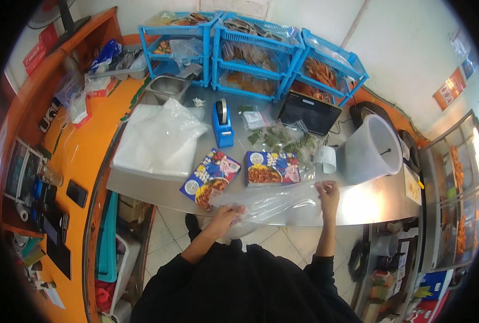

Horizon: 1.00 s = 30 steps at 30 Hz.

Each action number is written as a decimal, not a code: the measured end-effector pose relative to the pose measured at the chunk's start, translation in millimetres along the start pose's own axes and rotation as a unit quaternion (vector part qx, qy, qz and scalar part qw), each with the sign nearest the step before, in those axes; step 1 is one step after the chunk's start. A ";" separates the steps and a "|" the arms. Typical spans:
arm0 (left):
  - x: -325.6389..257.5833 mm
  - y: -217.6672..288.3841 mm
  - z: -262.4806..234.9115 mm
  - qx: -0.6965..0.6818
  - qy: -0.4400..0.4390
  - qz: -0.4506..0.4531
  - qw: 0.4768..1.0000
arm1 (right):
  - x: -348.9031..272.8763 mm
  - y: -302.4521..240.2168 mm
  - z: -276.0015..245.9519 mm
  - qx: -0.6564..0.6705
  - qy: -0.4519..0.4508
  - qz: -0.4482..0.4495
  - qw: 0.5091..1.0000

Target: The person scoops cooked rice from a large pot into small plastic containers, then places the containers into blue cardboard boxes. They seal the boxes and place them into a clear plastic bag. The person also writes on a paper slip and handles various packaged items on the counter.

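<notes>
A clear plastic bag (pixel 274 202) is stretched between my two hands at the front edge of the steel table. Its lower left part is closed in the fingers of my left hand (pixel 229 216). My right hand (pixel 328 192) pinches the other end, a little higher. Just beyond the bag lie two blue printed food boxes with pictures of a dish. The left box (pixel 210 177) is turned at an angle beside my left hand; the right box (pixel 271 168) lies nearly straight, its near edge close to the bag.
A stack of clear bags (pixel 156 142) covers the table's left part. Behind the boxes stand a blue tape dispenser (pixel 222 126), bagged green leaves (pixel 282 139), a tablet (pixel 309 113) and a paper roll (pixel 326 158). A translucent bucket (pixel 366 153) is at right, blue racks (pixel 250 46) at the back.
</notes>
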<state>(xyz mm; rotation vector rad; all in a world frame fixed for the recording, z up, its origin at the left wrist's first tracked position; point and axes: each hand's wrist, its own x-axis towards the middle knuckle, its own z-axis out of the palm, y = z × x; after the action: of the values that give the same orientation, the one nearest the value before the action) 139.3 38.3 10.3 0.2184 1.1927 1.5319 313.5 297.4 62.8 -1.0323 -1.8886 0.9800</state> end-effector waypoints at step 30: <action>-76.8 50.2 74.2 0.568 0.050 0.212 0.794 | -42.1 -56.6 121.7 0.086 -0.277 -0.348 0.892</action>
<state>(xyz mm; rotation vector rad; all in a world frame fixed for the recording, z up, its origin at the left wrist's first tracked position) 185.9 23.2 117.7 1.2826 2.1455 0.9674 206.6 206.8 50.8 0.0937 -2.3123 1.0228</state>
